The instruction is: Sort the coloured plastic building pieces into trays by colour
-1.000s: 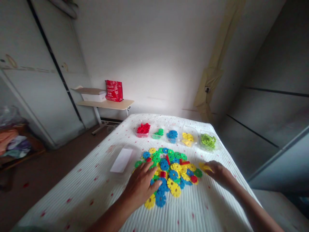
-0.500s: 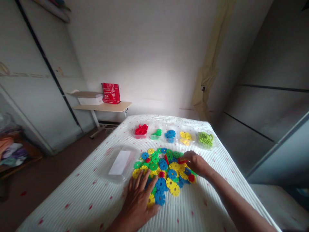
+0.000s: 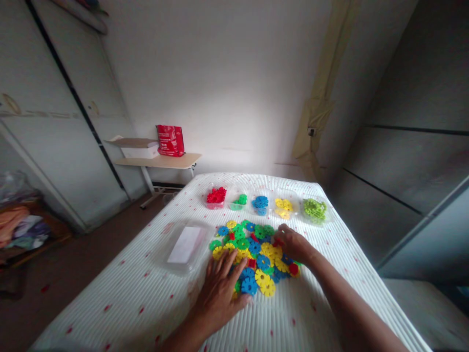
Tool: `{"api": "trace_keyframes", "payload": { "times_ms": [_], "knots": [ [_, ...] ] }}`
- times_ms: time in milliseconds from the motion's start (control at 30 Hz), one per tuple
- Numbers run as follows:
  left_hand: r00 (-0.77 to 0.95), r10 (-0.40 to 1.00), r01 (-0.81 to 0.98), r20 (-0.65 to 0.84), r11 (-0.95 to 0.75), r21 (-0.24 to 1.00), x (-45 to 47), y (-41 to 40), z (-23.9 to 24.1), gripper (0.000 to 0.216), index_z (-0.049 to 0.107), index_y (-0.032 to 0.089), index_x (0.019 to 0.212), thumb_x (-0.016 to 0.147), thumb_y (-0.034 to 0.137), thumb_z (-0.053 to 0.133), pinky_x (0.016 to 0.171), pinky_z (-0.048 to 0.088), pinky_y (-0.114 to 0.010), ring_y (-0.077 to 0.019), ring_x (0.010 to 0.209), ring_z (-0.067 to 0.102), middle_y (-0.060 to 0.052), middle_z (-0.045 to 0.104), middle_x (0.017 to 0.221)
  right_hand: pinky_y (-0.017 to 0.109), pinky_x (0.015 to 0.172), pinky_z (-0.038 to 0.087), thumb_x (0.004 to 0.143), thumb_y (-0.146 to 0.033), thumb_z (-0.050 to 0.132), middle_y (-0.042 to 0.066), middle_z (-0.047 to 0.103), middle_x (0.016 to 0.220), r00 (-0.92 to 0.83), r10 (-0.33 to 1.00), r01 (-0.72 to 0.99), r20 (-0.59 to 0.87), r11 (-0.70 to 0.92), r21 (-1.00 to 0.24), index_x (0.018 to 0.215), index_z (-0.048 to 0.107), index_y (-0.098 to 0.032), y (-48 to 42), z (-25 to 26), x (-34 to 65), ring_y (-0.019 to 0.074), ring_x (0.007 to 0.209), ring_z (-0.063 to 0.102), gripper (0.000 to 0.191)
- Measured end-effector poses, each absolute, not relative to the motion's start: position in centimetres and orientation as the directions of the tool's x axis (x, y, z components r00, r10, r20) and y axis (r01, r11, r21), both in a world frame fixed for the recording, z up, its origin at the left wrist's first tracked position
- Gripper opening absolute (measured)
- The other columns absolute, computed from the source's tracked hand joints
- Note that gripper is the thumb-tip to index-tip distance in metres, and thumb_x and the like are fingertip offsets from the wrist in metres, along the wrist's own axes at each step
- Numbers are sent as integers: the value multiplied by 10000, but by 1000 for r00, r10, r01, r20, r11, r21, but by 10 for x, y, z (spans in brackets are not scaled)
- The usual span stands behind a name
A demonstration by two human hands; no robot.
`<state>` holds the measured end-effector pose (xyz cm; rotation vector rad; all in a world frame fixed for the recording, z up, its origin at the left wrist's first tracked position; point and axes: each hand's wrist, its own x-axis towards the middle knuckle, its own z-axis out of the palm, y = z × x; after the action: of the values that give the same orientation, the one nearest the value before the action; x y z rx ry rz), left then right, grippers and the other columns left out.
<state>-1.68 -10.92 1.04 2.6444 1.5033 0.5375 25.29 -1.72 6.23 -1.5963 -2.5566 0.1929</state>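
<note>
A loose pile of plastic snowflake discs (image 3: 263, 262) in blue, yellow and green lies on the white quilted cover, with several small red pieces (image 3: 293, 269) among them. My left hand (image 3: 222, 288) rests with spread fingers on the pile's near left side, holding nothing. At the far right edge of the pile, my right hand (image 3: 295, 244) has its fingers pinched on a red plastic piece (image 3: 279, 242), partly hidden by the fingers. Beyond the pile stand clear tubs of sorted pieces: red (image 3: 217, 195), green (image 3: 240, 200), blue (image 3: 260, 203), yellow (image 3: 284, 205) and light green (image 3: 314, 209).
A clear plastic lid or tray (image 3: 169, 259) with a white paper (image 3: 185, 244) lies left of the pile. Against the wall, a small table (image 3: 176, 162) carries a red bag (image 3: 170, 141) and a white box (image 3: 139, 150). Cabinets flank both sides.
The view has shifted slightly, so everything sits a little differently in it. Some discs under my left hand have been nudged. My right hand stays at the pile's far right edge.
</note>
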Motion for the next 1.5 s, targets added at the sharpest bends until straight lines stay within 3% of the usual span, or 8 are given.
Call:
{"api": "trace_keyframes", "payload": {
  "times_ms": [100,300,633,833,1000,1200,1367,1500],
  "knots": [
    [460,818,810,344,-546,216,-20,-111,8,675,244,294,1429,831,462,511,1060,246,-555,-316,1344,263,-90,270,1489,224,782,431,735,-13,471,58,584,956,-457,888,866,55,458,-201,905,653,-191,-18,61,258,137,863,574,307],
    [421,804,821,421,-535,200,-22,-112,6,614,342,250,1393,838,457,505,1047,302,-517,-303,1309,330,-105,350,1446,244,756,441,754,-110,531,33,624,904,-437,897,864,73,441,-242,944,662,-243,-19,61,264,163,866,590,266],
    [387,803,831,452,-517,206,-23,-111,-2,600,356,261,1386,835,431,522,1046,327,-509,-305,1311,331,-102,353,1441,219,613,400,792,-162,512,43,604,892,-361,933,930,2,360,-72,933,660,-243,-19,60,257,146,735,613,220],
    [350,819,831,455,-496,253,-23,-111,-3,567,398,263,1363,833,417,528,1038,348,-513,-313,1300,341,-99,382,1421,226,650,403,776,-145,514,66,625,861,-355,935,926,9,353,-130,914,646,-185,-17,61,265,162,767,610,194],
    [313,825,823,470,-483,298,-23,-109,-1,492,458,236,1320,852,382,501,1028,384,-480,-285,1281,378,-106,427,1382,226,649,416,729,-64,467,60,620,839,-340,933,919,116,356,-170,883,644,-178,-18,76,257,152,747,605,261],
    [254,819,824,514,-462,329,-24,-108,-2,473,475,221,1303,854,368,499,1008,419,-435,-264,1249,425,-112,467,1342,271,726,491,846,-270,453,84,645,992,-365,845,720,391,523,-457,1181,560,-200,-27,93,226,167,816,636,359],
    [240,819,824,521,-455,337,-25,-109,-3,465,481,229,1297,854,369,500,999,427,-431,-260,1233,444,-110,487,1324,266,653,503,858,-309,408,89,682,887,-287,857,771,429,472,-427,986,653,-179,-29,89,244,168,717,648,305],
    [228,821,819,523,-452,354,-24,-107,-1,427,502,238,1277,860,331,487,998,433,-420,-244,1223,457,-96,506,1311,251,615,491,849,-298,381,76,697,881,-214,879,886,426,358,-295,902,676,-196,-28,72,285,164,687,653,316]
  ]
}}
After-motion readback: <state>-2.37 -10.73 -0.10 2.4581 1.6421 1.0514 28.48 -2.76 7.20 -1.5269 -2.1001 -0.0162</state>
